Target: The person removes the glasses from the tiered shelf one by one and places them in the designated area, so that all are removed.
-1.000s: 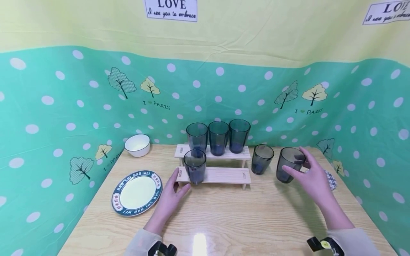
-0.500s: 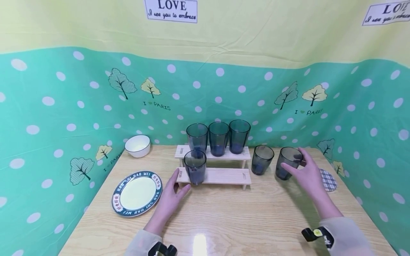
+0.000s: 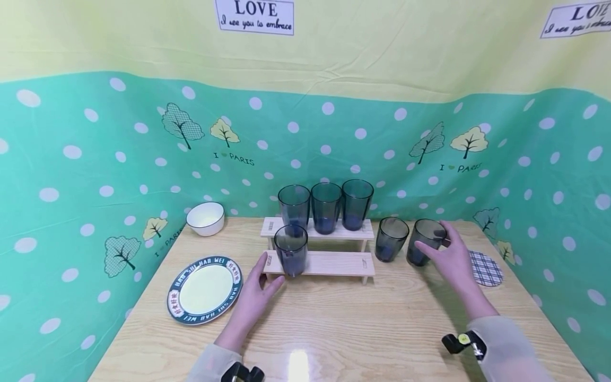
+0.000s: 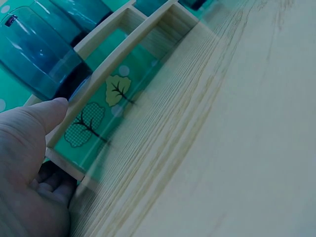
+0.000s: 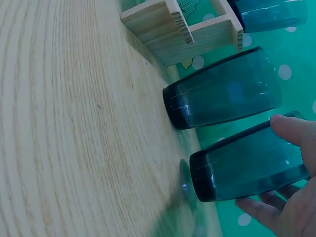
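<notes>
My right hand [image 3: 450, 253] grips a smoky blue-grey drinking glass [image 3: 417, 249] near its rim, thumb on the near side and fingers round the far side. In the right wrist view the glass base [image 5: 201, 177] is close over the tabletop, its reflection beside it. A similar glass [image 3: 389, 244] stands upright just left of it. My left hand [image 3: 253, 289] holds the left end of a two-step wooden rack [image 3: 339, 262], with the thumb at the front edge and fingers around the end. Another glass [image 3: 291, 254] stands on the lower step, close to that thumb.
On the upper step [image 3: 363, 228] stand three more glasses [image 3: 326, 209]. A blue-rimmed plate [image 3: 205, 291] lies left of my left hand, with a white bowl [image 3: 206, 218] behind it. A checked round mat [image 3: 486, 269] lies at the right. Patterned cloth [image 3: 310, 138] closes off the back and sides.
My right hand has moved left and slightly back with its glass, bringing it closer to the standing one and uncovering more of the checked mat. The left hand stays put.
</notes>
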### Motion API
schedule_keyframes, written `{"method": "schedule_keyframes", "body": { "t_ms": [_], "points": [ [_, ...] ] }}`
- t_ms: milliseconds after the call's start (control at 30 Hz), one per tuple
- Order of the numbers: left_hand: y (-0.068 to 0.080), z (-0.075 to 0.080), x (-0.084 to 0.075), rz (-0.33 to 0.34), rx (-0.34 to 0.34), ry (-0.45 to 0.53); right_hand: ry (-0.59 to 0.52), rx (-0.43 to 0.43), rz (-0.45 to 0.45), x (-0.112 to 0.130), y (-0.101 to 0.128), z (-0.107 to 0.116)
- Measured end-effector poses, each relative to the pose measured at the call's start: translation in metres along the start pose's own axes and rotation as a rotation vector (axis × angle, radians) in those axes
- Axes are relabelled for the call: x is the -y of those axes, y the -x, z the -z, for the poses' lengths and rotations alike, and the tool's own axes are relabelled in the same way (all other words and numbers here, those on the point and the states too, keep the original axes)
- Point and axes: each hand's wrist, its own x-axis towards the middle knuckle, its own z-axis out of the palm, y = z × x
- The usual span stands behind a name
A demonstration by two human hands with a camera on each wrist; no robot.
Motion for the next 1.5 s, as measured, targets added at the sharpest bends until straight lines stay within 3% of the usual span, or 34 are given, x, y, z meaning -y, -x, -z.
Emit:
{"method": "schedule_keyframes", "body": {
  "t_ms": [1233,1500],
  "points": [
    [0.000,-0.001,0.001,0.000,-0.007,-0.023,-0.007,0.030,0.045,-0.009,-0.003,-0.012],
    [-0.001,-0.002,0.001,-0.015,-0.013,-0.009,-0.097,0.039,0.073,-0.010,-0.003,-0.012]
  ]
}}
